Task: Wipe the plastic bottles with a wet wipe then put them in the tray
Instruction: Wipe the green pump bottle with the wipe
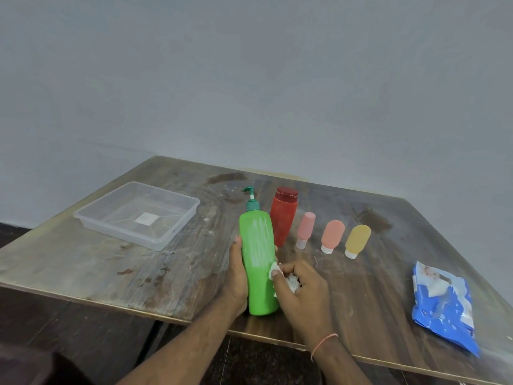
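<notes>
At a worn wooden table (166, 273), a clear plastic tray (177, 226) sits at the left holding no bottles (only a white label on its base). The left hand (236, 279) wraps around a tall green pump bottle (258, 262), holding it upright while the right hand (302, 295) pinches a crumpled wet wipe (277, 273) against its side. Behind stand a red bottle (283, 218), two pink travel bottles (305, 229) (332, 235) and a yellow one (357, 240), caps down. A blue wipes pack (444, 304) lies at right.
</notes>
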Demonstrator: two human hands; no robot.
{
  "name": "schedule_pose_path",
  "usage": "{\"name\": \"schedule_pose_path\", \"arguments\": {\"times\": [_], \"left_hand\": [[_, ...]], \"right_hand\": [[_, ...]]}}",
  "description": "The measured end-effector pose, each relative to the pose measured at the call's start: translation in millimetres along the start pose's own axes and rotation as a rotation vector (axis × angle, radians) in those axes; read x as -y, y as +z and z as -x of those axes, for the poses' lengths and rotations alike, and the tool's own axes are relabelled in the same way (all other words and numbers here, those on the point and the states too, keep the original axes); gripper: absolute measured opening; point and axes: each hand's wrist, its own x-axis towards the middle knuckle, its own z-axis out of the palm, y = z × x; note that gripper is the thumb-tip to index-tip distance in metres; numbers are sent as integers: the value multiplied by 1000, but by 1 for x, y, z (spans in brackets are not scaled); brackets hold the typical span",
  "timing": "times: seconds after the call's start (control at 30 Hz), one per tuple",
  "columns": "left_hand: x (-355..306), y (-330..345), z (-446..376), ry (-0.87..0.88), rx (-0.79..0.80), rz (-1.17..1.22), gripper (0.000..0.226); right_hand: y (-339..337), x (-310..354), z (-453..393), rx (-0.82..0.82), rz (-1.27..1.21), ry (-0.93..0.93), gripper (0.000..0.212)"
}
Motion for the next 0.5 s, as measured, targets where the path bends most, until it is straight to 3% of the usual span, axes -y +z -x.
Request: {"name": "schedule_pose_path", "arguments": {"times": [0.13,0.3,0.5], "left_hand": [[2,1,-1,-1,-14,-29,88],[1,-1,0,-23,2,-9,91],[1,-1,0,-24,-28,-51,91]], "right_hand": [[0,-1,-14,-41,93,20,21],[1,13,-12,25,75,-227,11],[3,11,-19,-49,155,-150,10]]}}
